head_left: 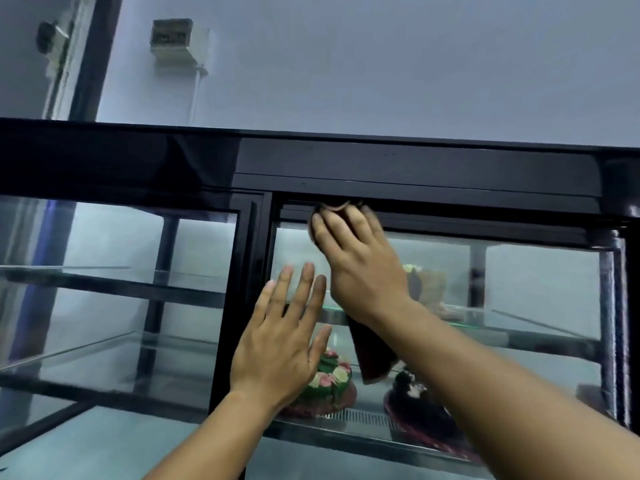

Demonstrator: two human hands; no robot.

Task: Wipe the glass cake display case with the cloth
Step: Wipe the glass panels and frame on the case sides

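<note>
Right grip (360,258): open, with fingers laid flat and spread, pressing the dark cloth (372,355) onto the glass door (519,271). Nothing is clenched.
Left grip (277,348): open, palm flat on the same pane lower down, just beside the centre post (242,271). Looks like bracing.
Cloth: bunched under the right fingertips at the pane's top edge. A long tail hangs below the wrist against the glass.
Display case (415,168): black frame, glass doors, glass shelves inside.
Step in hand (my read): wiping the top strip of the right-hand door.
To do it well: keep even pressure, follow the top rail to the corner, then work down in overlapping passes. Gather the loose tail so it drags no smears.
Risk: the left palm may leave a print, so wipe that patch last.
Around: green flowered cake (329,379), dark cake (412,386) and pale cake (426,282), all behind the glass. White box (178,39) on the wall.
In the way: the centre post and the rail's lip, where a flat cloth may skip the corners.
</note>
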